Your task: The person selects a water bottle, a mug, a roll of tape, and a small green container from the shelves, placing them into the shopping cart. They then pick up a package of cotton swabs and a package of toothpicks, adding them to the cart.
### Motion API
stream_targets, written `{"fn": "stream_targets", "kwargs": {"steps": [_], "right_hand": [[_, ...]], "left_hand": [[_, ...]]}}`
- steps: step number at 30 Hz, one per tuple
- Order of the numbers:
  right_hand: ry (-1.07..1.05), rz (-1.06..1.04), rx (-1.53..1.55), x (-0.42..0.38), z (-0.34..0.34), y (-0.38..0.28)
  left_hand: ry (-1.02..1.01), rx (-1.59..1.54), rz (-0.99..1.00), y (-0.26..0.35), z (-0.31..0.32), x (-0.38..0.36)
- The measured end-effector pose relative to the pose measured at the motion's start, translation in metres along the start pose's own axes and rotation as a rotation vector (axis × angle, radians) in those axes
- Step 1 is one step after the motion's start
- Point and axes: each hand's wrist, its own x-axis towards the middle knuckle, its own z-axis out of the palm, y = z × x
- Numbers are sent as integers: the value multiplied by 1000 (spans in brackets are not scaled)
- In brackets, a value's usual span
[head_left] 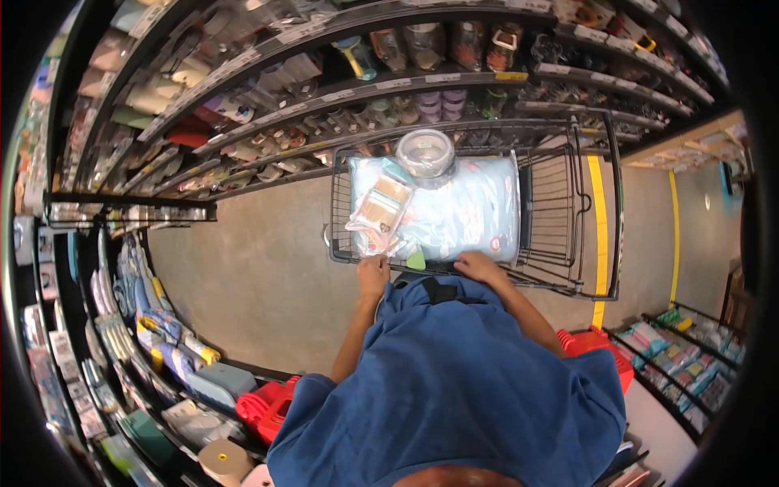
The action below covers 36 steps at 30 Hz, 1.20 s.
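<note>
A black wire shopping cart stands side-on in front of me. My left hand is closed on its near rim, toward the left end. Farther right along the same rim, my right hand is also closed, with its fingertips partly hidden. Inside the cart lies a large pale blue bedding pack in clear plastic. On its left part rest packaged goods with a tan panel. A clear round container sits at the far side. Something small and green shows between my hands.
Shelves of jars and tumblers run along the far side, close behind the cart. Racks with folded textiles curve round the left. Red objects are beside and behind me. A yellow floor line passes under the cart's right end.
</note>
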Motion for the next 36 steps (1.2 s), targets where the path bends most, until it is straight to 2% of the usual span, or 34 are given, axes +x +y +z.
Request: {"fn": "stream_targets", "kwargs": {"steps": [3, 8, 10, 14, 18, 20, 28, 32, 35, 36], "right_hand": [[-182, -7, 3, 3, 14, 4], [-261, -1, 3, -9, -11, -27], [-313, -71, -39, -11, -13, -30], [-235, -132, -309, -10, 0, -29], [-249, -85, -404, -5, 6, -44], [-256, -102, -479, -2, 12, -43], [-194, -102, -466, 2, 27, -41], [-203, -79, -466, 2, 25, -61], [-182, -42, -435, -1, 21, -75], [-148, -33, -419, 3, 38, -89]], "left_hand": [[55, -5, -20, -1, 5, 0], [52, -43, -49, 6, 2, -6], [91, -60, -40, 4, 5, -9], [94, -89, -86, 11, 7, -17], [145, -33, -61, 13, 11, -26], [113, -121, -81, 14, 9, -28], [167, -178, -76, -3, 9, -27], [175, -250, -2, -18, 1, -30], [136, -202, 146, -32, 5, -28], [146, -213, 197, -55, -1, -31]]}}
